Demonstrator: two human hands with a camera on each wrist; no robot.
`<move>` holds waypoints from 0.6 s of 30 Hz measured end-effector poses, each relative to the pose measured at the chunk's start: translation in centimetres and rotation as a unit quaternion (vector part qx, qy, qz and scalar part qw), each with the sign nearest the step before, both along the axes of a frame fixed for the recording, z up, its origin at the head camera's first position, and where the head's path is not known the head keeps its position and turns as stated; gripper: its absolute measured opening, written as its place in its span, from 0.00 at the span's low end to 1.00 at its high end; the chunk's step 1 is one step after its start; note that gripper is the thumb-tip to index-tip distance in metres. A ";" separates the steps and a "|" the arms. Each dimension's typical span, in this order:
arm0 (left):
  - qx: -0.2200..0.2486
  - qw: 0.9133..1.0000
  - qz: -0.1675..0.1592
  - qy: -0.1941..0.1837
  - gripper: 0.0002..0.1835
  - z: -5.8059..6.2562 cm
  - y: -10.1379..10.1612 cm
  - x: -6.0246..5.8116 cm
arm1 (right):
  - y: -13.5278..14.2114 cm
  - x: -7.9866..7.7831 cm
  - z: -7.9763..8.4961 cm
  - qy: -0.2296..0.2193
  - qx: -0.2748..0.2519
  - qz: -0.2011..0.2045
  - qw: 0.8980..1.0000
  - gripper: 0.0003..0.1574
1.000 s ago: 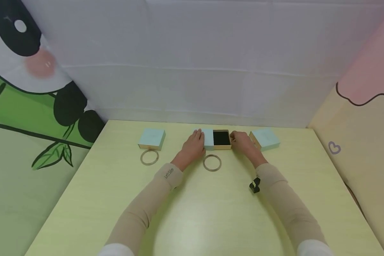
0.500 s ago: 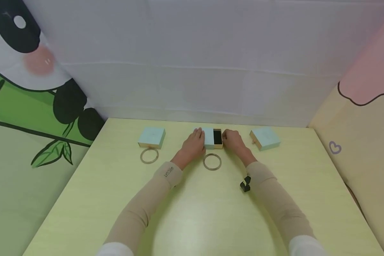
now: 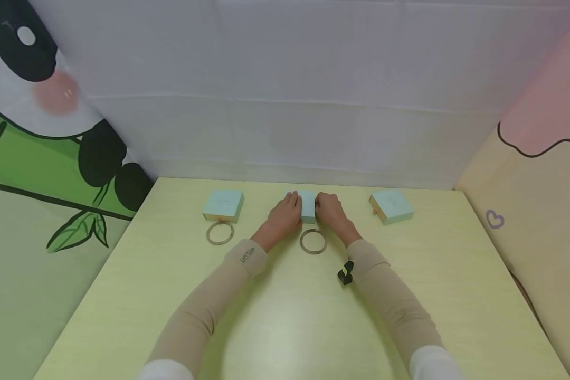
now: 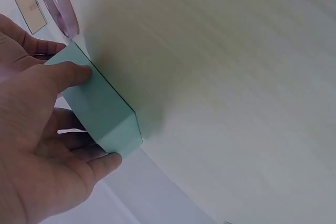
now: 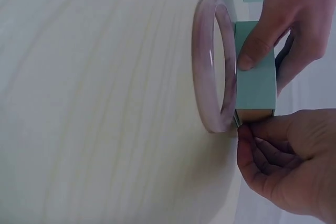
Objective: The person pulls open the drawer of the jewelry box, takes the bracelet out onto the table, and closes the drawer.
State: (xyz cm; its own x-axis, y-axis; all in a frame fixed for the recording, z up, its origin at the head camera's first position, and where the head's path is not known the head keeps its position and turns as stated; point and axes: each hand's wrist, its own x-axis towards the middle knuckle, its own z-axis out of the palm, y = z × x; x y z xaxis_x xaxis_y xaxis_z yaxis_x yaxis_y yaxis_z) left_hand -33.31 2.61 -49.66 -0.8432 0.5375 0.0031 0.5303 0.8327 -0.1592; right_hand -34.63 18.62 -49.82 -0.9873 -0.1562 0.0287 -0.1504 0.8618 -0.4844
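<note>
A pale-green box (image 3: 309, 205) with a sliding drawer lies at the table's back middle, between my hands. My left hand (image 3: 285, 215) grips its sleeve; in the left wrist view the thumb presses one side of the box (image 4: 100, 98) and other fingers wrap its far side and end. At the opposite end, my right hand (image 3: 331, 210) has curled fingers pinching at the drawer; a narrow tan strip of drawer (image 5: 256, 115) shows in the right wrist view. What the fingertips hold exactly is hidden. A mottled pinkish bangle (image 5: 202, 66) lies just in front of the box.
Another pale-green box (image 3: 224, 203) stands at the left with a second bangle (image 3: 220, 243) before it. To the right, a third box (image 3: 392, 206) sits at an angle, its small tab facing left. A white cloth backdrop (image 3: 294, 137) rises behind the table.
My right hand has moved left, sliding the drawer into the sleeve, so its black inside no longer shows from above. My left hand has kept its hold on the sleeve.
</note>
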 end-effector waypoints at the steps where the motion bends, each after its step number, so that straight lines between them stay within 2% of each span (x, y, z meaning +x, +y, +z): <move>1: -0.006 1.000 -0.002 0.006 0.35 0.0 0.1 0.0 | 0.0 0.0 0.0 0.004 0.001 0.000 1.000 0.07; 6: -0.018 1.000 0.002 0.011 0.33 -0.2 0.4 0.0 | 0.2 0.3 -0.1 0.013 -0.005 0.001 1.000 0.10; 13: -0.038 0.999 0.016 0.013 0.27 -0.2 0.8 -0.2 | 0.1 0.5 0.1 0.012 -0.009 0.009 1.000 0.14; 18: -0.050 0.998 0.026 0.010 0.29 -0.2 1.3 0.0 | 0.1 0.5 0.1 0.010 0.004 0.016 1.000 0.13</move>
